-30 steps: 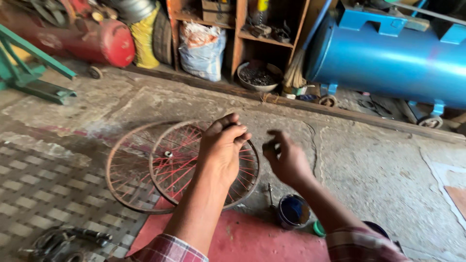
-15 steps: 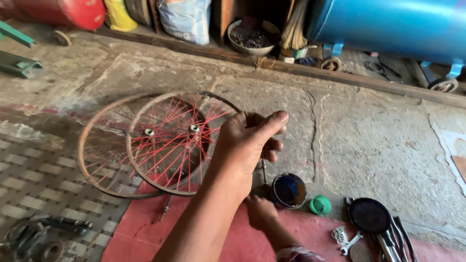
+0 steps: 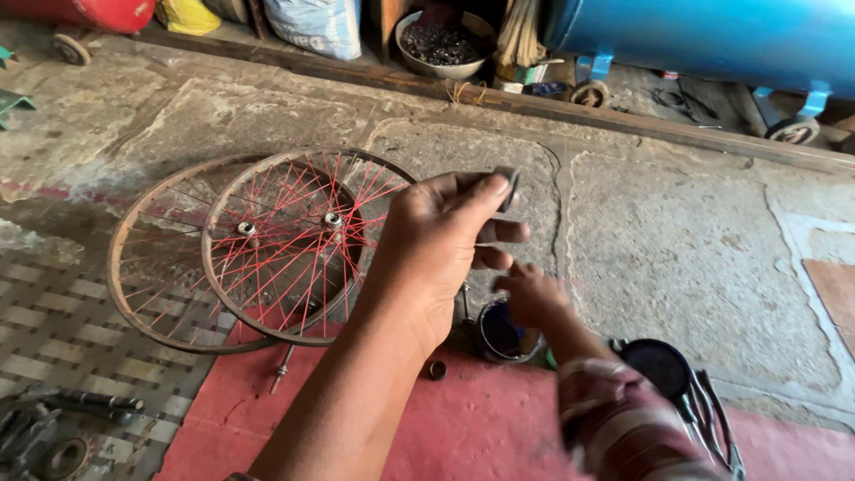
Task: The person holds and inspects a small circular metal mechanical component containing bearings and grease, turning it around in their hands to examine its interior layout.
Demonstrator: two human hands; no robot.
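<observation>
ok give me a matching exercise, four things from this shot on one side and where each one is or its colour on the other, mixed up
Things:
1. left hand
2. right hand
3. spokes
4. bowl

Descriptions:
A. red, in the nearer of the two wheels lying on the floor
B. reaching down over the small blue tin
C. at the far edge of the floor, full of small dark parts
D. raised, pinching a small dark metal piece between thumb and fingers

Pairs: 1-D, 2-B, 3-A, 4-C
</observation>
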